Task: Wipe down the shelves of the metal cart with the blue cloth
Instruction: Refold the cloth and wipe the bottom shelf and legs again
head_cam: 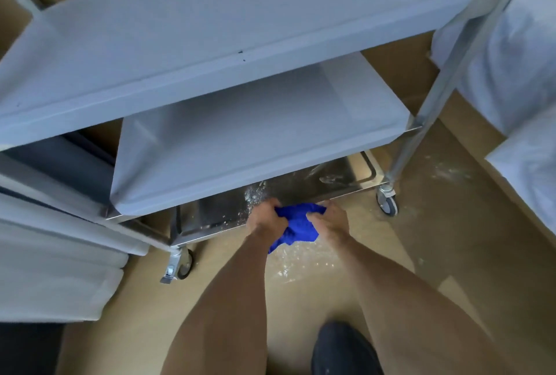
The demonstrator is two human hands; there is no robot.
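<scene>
Gripping the bunched bright blue cloth (301, 224) from either side, the left hand (266, 219) and the right hand (328, 219) hold it just in front of the near edge of the bottom shelf (301, 185) of the three-tier stainless-steel cart (240, 121). Both hands have their fingers curled tightly into the fabric, so the cloth is pinched between them as a crumpled wad. Its longer axis runs roughly from the upper right, by the right fingers, down to the lower left, where a loose corner hangs below the left wrist toward the floor.

White powdery residue (255, 194) speckles the dull metal surface of the bottom shelf, right behind the left knuckles, with more smears farther right on the same shelf. The middle shelf (258, 133) and the top shelf (225, 28) look pale grey-blue and smooth. Similar white specks lie scattered on the tan floor (301, 266) under the cloth. Two swivel caster wheels (388, 201) show at the cart's near corners. A dark shoe (343, 350) sits at the lower edge.
</scene>
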